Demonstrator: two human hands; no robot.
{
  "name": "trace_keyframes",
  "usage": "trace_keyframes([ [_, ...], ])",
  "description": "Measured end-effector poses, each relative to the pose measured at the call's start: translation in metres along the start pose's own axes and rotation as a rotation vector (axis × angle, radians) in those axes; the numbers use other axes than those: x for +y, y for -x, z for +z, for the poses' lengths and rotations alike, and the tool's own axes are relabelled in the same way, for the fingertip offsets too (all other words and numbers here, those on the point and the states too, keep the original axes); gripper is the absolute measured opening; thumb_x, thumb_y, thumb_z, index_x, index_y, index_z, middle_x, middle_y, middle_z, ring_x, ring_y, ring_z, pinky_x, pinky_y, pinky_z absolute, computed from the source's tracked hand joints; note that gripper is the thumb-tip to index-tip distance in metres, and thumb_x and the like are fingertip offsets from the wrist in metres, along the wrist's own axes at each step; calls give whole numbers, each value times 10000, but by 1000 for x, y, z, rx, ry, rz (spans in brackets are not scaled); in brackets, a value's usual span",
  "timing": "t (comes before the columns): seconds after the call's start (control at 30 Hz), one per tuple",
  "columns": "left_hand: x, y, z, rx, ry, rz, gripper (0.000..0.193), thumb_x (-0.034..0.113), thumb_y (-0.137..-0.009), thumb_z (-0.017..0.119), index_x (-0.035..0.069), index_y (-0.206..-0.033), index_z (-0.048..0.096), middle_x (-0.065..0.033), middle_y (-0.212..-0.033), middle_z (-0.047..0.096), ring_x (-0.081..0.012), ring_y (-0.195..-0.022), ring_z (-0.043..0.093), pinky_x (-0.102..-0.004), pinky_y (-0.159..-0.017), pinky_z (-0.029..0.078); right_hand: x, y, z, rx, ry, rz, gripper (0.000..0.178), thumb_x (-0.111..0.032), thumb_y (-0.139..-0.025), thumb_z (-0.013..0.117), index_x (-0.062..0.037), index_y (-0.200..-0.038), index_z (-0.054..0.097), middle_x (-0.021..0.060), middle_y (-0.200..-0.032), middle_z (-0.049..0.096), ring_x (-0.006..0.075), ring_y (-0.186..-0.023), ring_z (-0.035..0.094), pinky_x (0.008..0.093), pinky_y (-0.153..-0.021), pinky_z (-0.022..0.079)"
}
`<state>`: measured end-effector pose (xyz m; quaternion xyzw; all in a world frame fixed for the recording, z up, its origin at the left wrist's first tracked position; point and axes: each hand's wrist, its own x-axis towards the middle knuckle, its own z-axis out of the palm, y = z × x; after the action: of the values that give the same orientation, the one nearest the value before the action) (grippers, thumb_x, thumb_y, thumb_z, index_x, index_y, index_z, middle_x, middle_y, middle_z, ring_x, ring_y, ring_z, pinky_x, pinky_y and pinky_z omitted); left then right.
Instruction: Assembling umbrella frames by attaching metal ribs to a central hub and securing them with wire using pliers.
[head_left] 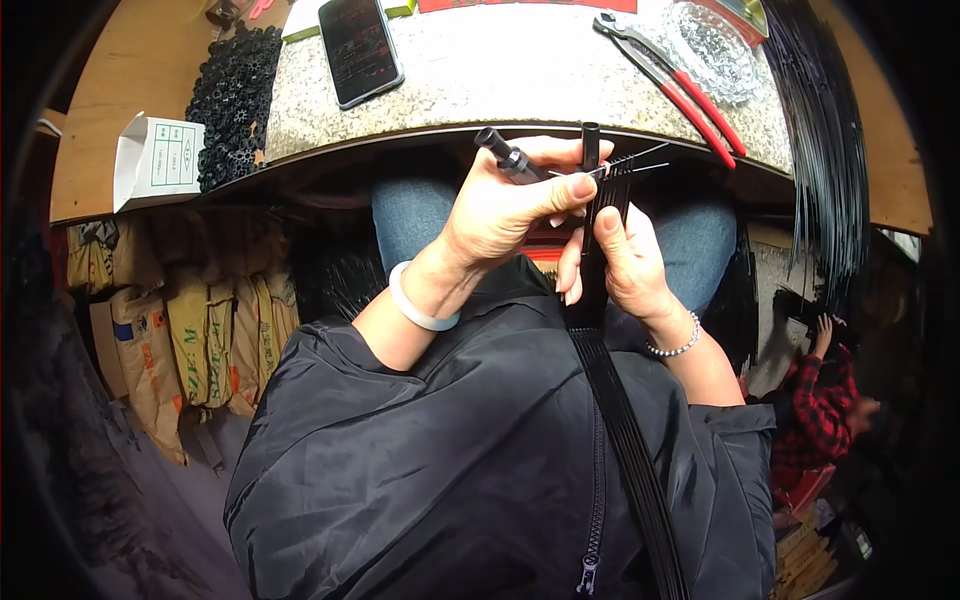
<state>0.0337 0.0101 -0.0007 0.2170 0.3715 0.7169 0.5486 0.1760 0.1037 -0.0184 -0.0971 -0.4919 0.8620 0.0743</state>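
My left hand [492, 208] is closed around a short black cylinder [512, 160] with a grey band. Its thumb and fingertips pinch near the crossing ends of a few thin rods. My right hand [634, 262] grips a bundle of thin black rods [630, 440], whose length runs down across my dark jacket. At the top of the bundle stands a black tube [590, 143], close to the left fingertips. The fingers partly hide where tube and rods meet.
On the stone-topped table lie a phone [361, 52], red-handled pliers [690, 105] and a glass dish [712, 52]. Many small black parts [236, 105] sit beside a white box [160, 162] at left. More rods [825, 140] hang off the right side. A person in a checked shirt [815, 415] is at right.
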Motion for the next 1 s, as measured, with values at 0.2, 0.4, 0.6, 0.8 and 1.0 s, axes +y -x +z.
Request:
trace_keyframes([
  [0.2,0,-6,-7,18,-16,-13,196,80,-775,726,-12,-926,642,-54,-719,631,-55,-563,532,-163,-493,407,2,-1,0,23,4,-39,541,-480,-927,398,34,-1092,433,152,-959,588,169,-523,594,238,-431,495],
  [0.4,7,-4,-3,-11,-51,-38,195,88,-786,719,-17,-928,637,-64,-724,641,-69,-585,570,-170,-503,440,-5,-3,0,-37,51,53,646,-576,-908,314,37,-1011,492,137,-623,586,162,-450,569,229,-416,463],
  [0.6,7,-11,-7,-46,-43,-45,188,47,-791,697,-41,-939,621,-73,-696,620,-102,-536,573,-189,-477,437,-3,-2,-1,-1,60,36,715,-614,-896,283,56,-962,524,146,-604,595,162,-431,562,224,-412,455],
  [0.8,8,-17,-16,-95,-115,-10,190,59,-791,706,-36,-939,634,-85,-679,619,-105,-506,544,-214,-453,433,-1,-12,2,43,-80,105,774,-651,-877,267,61,-983,553,122,-549,571,150,-395,537,215,-388,430],
  [1.0,20,-23,-20,100,-337,49,278,225,-812,705,-15,-924,622,15,-700,582,-53,-549,474,-180,-509,384,0,-10,-6,52,11,173,695,-638,-896,272,-25,-676,517,78,-475,495,122,-367,455,217,-375,359],
])
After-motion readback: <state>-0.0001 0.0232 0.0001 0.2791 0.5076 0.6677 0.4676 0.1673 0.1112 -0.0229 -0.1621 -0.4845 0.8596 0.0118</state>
